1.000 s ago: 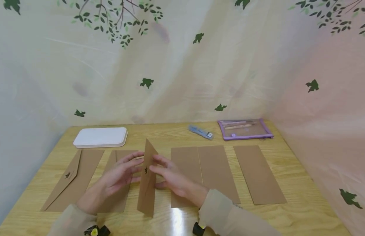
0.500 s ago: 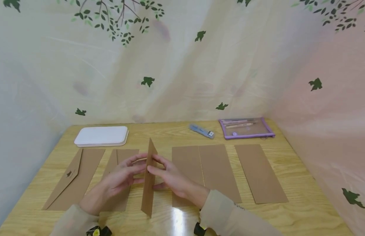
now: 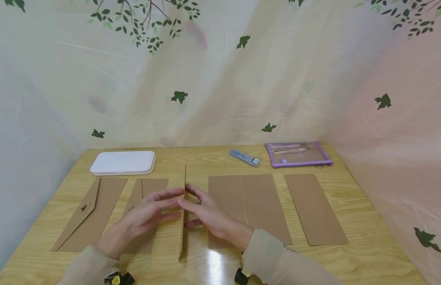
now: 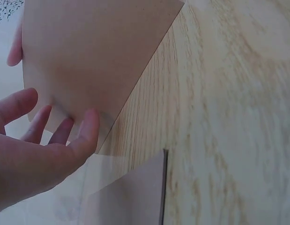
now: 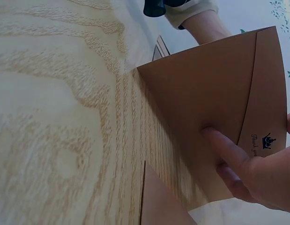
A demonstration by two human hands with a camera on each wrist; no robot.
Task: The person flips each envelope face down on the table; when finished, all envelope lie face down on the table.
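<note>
A brown paper envelope (image 3: pixel 182 241) stands on its edge on the table between my hands, seen edge-on from the head. My right hand (image 3: pixel 209 217) pinches it, with the thumb over its top edge and the fingers on the flap side. In the right wrist view, the envelope (image 5: pixel 196 79) shows a flap with a small dark crown and "Thank you" print. My left hand (image 3: pixel 147 213) has its fingers extended to the other side. In the left wrist view, fingertips of the left hand (image 4: pixel 46 152) touch the plain brown face, the thumb apart from it.
Flat on the table lie a flapped envelope (image 3: pixel 106 213) and another brown envelope (image 3: pixel 154 186), partly behind my left hand. Two brown pieces (image 3: pixel 264 209) lie side by side, a single one (image 3: pixel 316 209) farther right. Behind are a white case (image 3: pixel 122 162), blue packet (image 3: pixel 243 157) and purple-edged pouch (image 3: pixel 300 158).
The envelope has turned from showing its printed side to standing edge-on to the head view. The left hand has shifted slightly right with it; the right hand is nearly still.
</note>
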